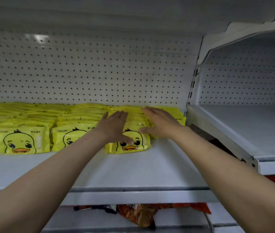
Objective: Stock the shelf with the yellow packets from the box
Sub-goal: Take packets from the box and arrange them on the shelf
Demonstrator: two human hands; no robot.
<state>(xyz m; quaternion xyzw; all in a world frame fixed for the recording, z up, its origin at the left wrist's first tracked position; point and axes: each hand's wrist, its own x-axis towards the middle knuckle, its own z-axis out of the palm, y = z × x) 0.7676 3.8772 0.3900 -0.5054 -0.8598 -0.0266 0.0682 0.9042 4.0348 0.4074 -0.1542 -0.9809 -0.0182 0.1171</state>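
Yellow packets printed with a cartoon duck lie in several overlapping rows on the white shelf (133, 172). The rightmost row (133, 118) ends in a front packet (133, 146) with the duck face showing. My left hand (115, 126) lies flat on this row with straight fingers, its thumb down over the front packet. My right hand (158, 121) rests flat on the row's right side, fingers stretched toward the back, thumb touching the front packet's top. More packets (21, 142) fill the shelf to the left. The box is out of view.
A white pegboard (89, 69) backs the shelf. To the right stands a separate white shelf bay (244, 132). Below the shelf's front lip (133, 197), orange and dark snack bags (138, 214) lie on a lower level.
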